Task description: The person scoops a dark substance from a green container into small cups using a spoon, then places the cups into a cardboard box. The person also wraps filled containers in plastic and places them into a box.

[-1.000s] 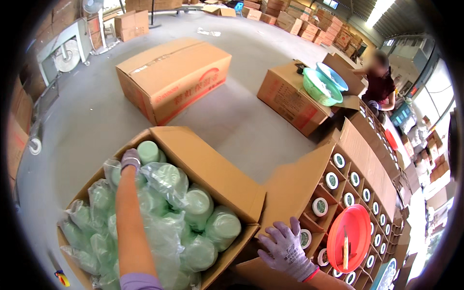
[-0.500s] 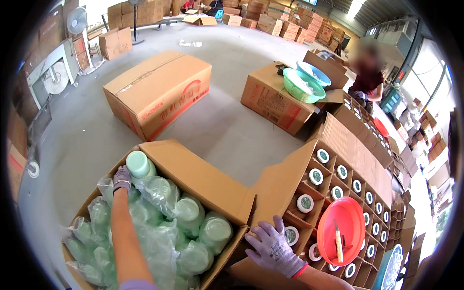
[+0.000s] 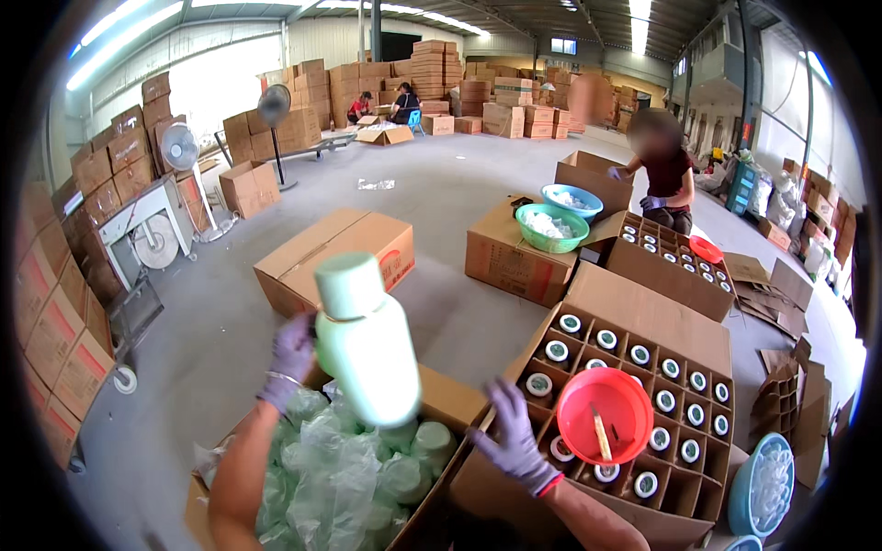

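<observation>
My left hand [image 3: 292,360], in a grey-purple glove, grips a pale green bottle [image 3: 369,358] with a wide green cap, raised over an open carton and slightly tilted; the thumb side is hidden behind it. In the carton lie several similar green bottles [image 3: 432,447] wrapped in clear plastic bags [image 3: 317,473]. My right hand [image 3: 516,443], gloved too, has its fingers spread and hangs by the near left edge of a divided carton [image 3: 588,500]. White-rimmed round tops [image 3: 640,354] show in its cells. A red basin [image 3: 634,390] rests on them, holding a wooden-handled tool [image 3: 602,436].
A closed carton [image 3: 322,243] stands ahead. Another carton [image 3: 514,266] carries green [image 3: 551,241] and blue basins [image 3: 588,207]. A co-worker [image 3: 669,179] sits behind a second divided carton [image 3: 680,275] at far right. A blue basin [image 3: 740,482] of clear plastic stands at near right.
My left hand has lifted the green bottle up out of the carton. My right hand has come off the divided carton's edge. The view has tilted up.
</observation>
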`<act>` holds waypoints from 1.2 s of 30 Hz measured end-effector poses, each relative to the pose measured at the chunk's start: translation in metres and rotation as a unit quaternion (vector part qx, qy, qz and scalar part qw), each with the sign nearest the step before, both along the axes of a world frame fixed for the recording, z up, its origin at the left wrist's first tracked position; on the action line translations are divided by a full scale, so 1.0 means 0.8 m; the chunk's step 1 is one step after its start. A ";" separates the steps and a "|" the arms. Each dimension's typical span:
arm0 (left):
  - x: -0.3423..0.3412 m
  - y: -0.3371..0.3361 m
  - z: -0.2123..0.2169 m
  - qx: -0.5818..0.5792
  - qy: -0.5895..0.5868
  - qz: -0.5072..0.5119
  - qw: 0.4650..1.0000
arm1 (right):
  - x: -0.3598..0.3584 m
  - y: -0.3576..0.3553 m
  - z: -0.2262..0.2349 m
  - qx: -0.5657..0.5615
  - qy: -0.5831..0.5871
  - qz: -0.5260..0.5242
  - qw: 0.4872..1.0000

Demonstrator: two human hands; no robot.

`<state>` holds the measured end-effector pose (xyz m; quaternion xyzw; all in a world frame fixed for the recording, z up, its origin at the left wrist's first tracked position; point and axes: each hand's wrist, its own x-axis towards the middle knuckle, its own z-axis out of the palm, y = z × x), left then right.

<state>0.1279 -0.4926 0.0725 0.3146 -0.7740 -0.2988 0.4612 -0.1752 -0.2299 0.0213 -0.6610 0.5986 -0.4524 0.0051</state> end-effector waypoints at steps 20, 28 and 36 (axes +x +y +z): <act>-0.158 0.525 -0.080 0.417 0.015 -0.403 0.814 | 0.055 0.411 0.041 0.150 -0.094 -0.127 0.976; -0.159 0.568 -0.032 0.460 0.142 -0.284 0.829 | -0.028 0.348 0.047 0.023 -0.444 -0.016 0.895; -0.165 0.554 -0.026 0.417 -0.179 -0.347 0.821 | -0.254 0.179 -0.047 0.113 0.205 -0.367 0.900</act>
